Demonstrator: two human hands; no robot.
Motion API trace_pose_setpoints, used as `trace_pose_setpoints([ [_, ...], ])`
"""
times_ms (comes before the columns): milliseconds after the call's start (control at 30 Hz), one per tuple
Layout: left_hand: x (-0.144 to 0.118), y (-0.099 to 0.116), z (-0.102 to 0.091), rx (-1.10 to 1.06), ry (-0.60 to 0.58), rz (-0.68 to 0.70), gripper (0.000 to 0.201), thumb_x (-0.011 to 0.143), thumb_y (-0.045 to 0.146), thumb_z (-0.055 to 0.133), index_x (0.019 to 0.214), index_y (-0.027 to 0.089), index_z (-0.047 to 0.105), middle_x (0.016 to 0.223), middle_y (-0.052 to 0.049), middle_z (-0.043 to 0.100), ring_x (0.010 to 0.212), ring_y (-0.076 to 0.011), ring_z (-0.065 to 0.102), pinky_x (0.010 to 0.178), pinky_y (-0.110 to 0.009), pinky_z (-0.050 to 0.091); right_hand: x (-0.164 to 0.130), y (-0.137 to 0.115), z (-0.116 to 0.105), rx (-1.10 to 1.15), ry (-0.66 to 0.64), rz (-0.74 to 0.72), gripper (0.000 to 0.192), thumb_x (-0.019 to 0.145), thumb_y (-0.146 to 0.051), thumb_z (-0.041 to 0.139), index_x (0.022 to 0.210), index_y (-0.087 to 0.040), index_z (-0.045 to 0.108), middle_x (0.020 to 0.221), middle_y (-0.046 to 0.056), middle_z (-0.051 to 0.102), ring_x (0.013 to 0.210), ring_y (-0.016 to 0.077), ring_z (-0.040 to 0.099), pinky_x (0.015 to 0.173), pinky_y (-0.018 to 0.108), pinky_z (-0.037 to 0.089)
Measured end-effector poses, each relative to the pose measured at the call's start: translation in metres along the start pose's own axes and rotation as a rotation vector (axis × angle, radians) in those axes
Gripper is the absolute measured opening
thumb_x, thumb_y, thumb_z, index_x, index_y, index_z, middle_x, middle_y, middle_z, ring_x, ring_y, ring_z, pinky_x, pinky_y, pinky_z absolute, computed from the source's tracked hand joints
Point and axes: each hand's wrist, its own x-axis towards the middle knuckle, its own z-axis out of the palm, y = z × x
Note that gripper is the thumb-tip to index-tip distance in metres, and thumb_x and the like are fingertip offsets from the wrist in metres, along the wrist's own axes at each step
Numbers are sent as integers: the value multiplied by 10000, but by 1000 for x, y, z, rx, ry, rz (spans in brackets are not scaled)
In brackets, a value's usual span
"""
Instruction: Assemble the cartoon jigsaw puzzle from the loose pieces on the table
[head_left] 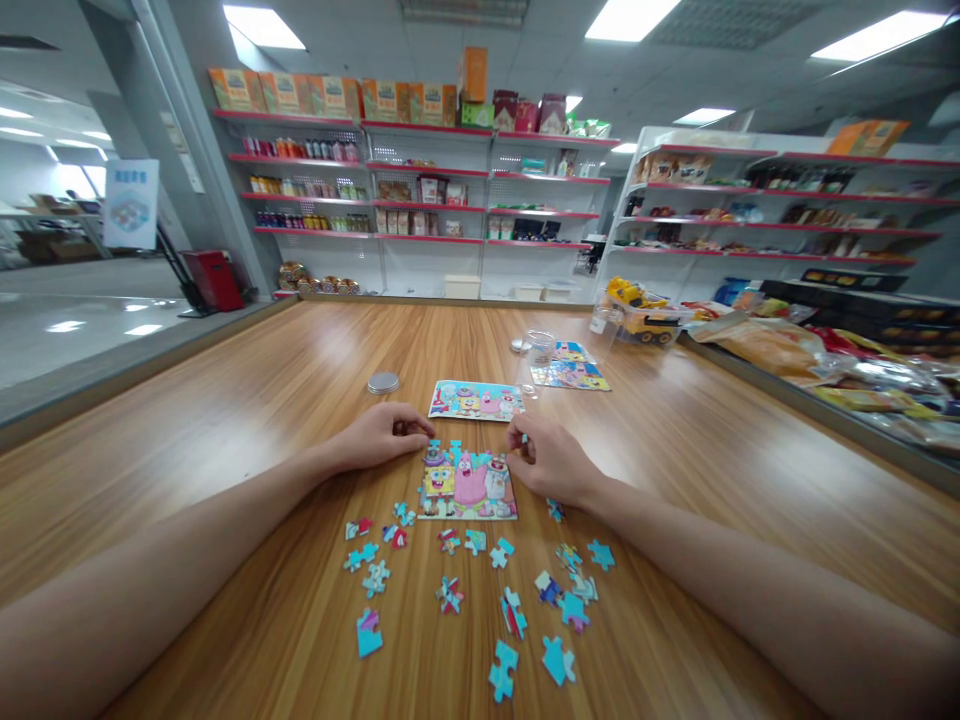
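Observation:
A partly assembled jigsaw puzzle (470, 485) with cartoon figures lies flat in front of me, its upper edge uneven. My left hand (386, 435) rests on the table at its upper left corner, fingers loosely curled and apart, holding nothing. At the upper right corner, my right hand (551, 455) pinches a small puzzle piece (524, 438), of which only a bluish bit shows. Just beyond the puzzle lies a reference picture card (477, 400) of the same figures. Loose pieces are scattered nearer to me, among them a blue piece (557, 660) and a blue-and-purple piece (368, 633).
A round metal lid (383, 382) lies at the back left. Behind my right hand are a clear jar (539, 350) and another puzzle (571, 375). A bin with yellow toy trucks (646, 322) stands farther right, near packaged goods (780, 350). Stocked shelves line the wall.

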Motion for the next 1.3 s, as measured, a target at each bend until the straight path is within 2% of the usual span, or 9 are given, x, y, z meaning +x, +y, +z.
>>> trace_pose_setpoints([
  [100, -1, 3, 3, -5, 2, 18, 309, 798, 393, 616, 955, 140, 698, 712, -13, 595, 652, -138, 509, 590, -247, 390, 0, 2, 0, 6, -6, 0, 97, 701, -104, 567, 754, -170, 521, 716, 7, 566, 618, 116, 493, 555, 228, 335],
  [500, -1, 2, 5, 29, 45, 75, 257, 816, 350, 600, 931, 144, 703, 729, -17, 612, 649, -128, 519, 594, -236, 402, 0, 3, 2, 20, -33, 35, 91, 706, -108, 572, 772, -168, 589, 707, 7, 605, 614, 115, 525, 543, 227, 354],
  [1300, 0, -5, 9, 95, 94, 90, 223, 845, 295, 561, 933, 149, 704, 764, -27, 642, 654, -123, 532, 596, -230, 406, 1, 5, 4, 32, -65, 47, 99, 731, -128, 564, 797, -176, 620, 661, -12, 601, 579, 105, 504, 524, 224, 316],
])
